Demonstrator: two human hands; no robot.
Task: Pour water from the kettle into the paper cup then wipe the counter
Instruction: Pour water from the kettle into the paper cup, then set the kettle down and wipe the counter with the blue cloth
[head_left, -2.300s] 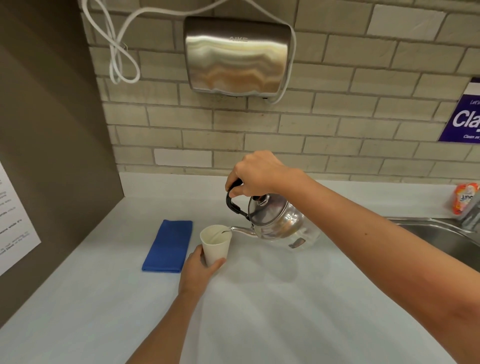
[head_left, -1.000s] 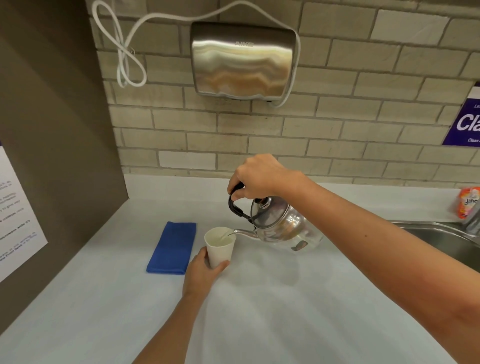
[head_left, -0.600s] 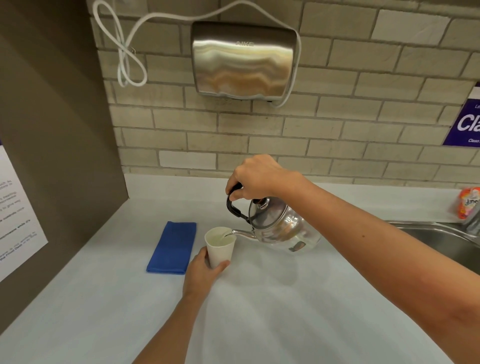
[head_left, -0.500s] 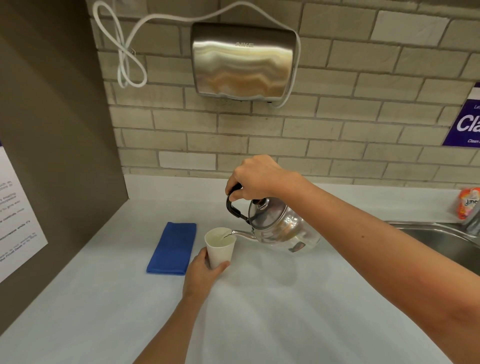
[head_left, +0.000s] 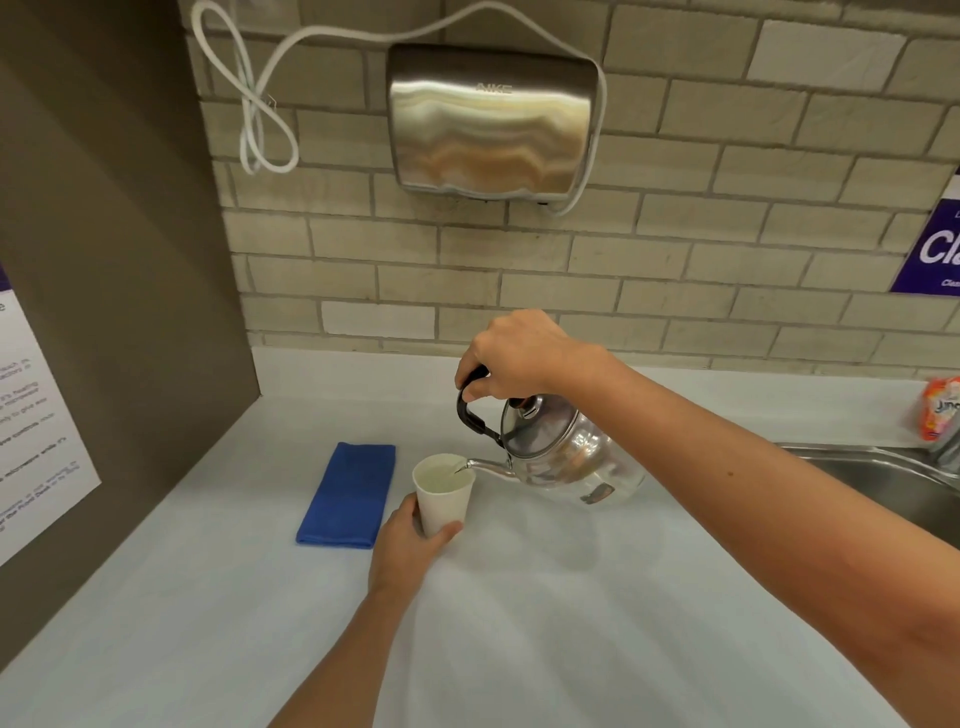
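While the fingers (head_left: 475, 387) of the right hand (head_left: 519, 353) clench the black handle (head_left: 470, 415) of the kettle (head_left: 566, 462), at centre frame, the pour into the paper cup (head_left: 443, 493) looks under way rather than finished. The kettle is tilted to the left, its spout tip just over the cup's rim, and pale liquid shows inside. The left hand (head_left: 405, 551) grips the cup low, thumb on its near right side, holding it upright on the tabletop (head_left: 571, 623). Just left of the cup lies the folded blue cloth (head_left: 347, 493), apart from both hands and untouched. So the wiping remains, and first the kettle must be set down. No spill is visible on the tabletop.
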